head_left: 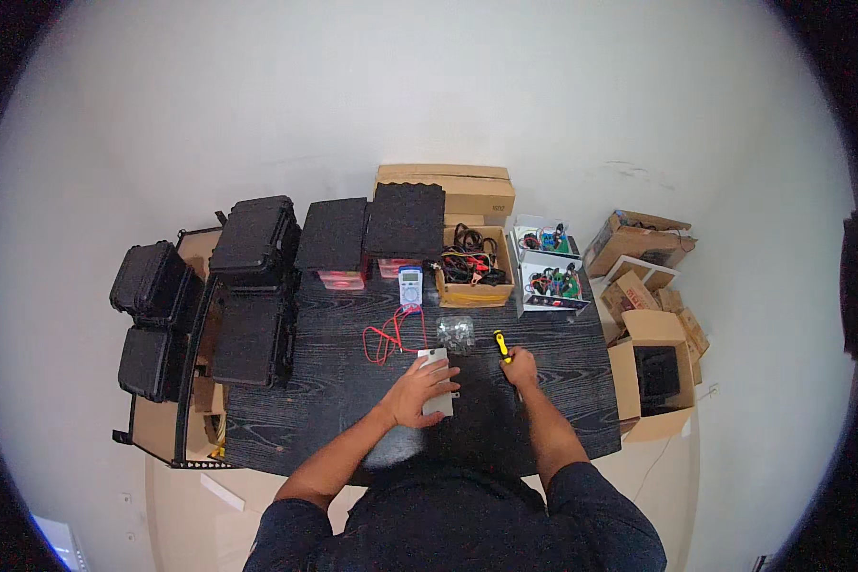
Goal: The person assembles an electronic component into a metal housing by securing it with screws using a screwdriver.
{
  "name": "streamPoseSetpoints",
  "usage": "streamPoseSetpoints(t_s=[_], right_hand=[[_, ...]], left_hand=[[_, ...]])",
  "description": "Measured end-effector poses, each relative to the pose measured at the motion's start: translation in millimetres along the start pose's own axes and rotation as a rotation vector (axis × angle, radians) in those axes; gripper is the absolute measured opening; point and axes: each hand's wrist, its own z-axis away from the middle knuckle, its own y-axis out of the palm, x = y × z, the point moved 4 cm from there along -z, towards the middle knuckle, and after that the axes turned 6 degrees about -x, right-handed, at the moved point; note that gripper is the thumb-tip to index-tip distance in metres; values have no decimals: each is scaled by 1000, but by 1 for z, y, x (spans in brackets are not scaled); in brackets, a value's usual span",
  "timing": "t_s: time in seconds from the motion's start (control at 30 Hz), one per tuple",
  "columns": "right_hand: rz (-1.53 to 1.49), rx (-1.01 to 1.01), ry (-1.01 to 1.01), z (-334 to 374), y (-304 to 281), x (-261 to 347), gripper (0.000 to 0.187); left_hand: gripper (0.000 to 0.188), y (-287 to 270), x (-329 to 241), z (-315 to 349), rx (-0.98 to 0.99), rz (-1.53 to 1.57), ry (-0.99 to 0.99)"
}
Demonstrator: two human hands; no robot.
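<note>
My left hand [414, 395] lies with fingers spread across a flat, light grey metal plate [436, 357] on the black table. The plate's top end and right edge show past my fingers; the rest is covered. To the right, my right hand [519, 368] is closed around a slim yellow-and-black hand tool [501, 344]. Its yellow end points away from me, and I cannot make out its exact kind. Just beyond the plate sits a small clear plastic tray [456, 334] with small metallic pieces in it.
A multimeter [410, 288] with red leads [383, 341] lies beyond my left hand. Behind are a carton of cables [475, 294] and two open white cases with circuit boards [551, 286]. Black hard cases [253, 334] line the left; an open carton [624, 381] stands right.
</note>
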Motion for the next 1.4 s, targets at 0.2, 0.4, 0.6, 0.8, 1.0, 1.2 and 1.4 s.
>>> streamPoseSetpoints(t_s=[0.2, 0.4, 0.6, 0.8, 1.0, 1.2, 1.4], right_hand=[[-26, -129, -55, 5, -2, 3, 34], [-225, -366, -309, 30, 0, 31, 20], [-434, 16, -238, 99, 38, 61, 21], [-404, 212, -175, 136, 96, 52, 44], [-678, 598, 213, 147, 120, 69, 57], [-649, 431, 27, 150, 127, 89, 69], [-390, 456, -144, 173, 81, 139, 73]], left_hand=[[72, -3, -5, -4, 5, 25, -18], [56, -4, -8, -6, 3, 55, -88], [43, -6, -6, 0, -21, 47, -133], [40, -8, 14, 31, -143, 92, -206], [64, -4, 54, 83, -412, 97, -460], [77, 21, 127, 155, -698, 636, -759], [75, 45, 157, 198, -775, 855, -974]])
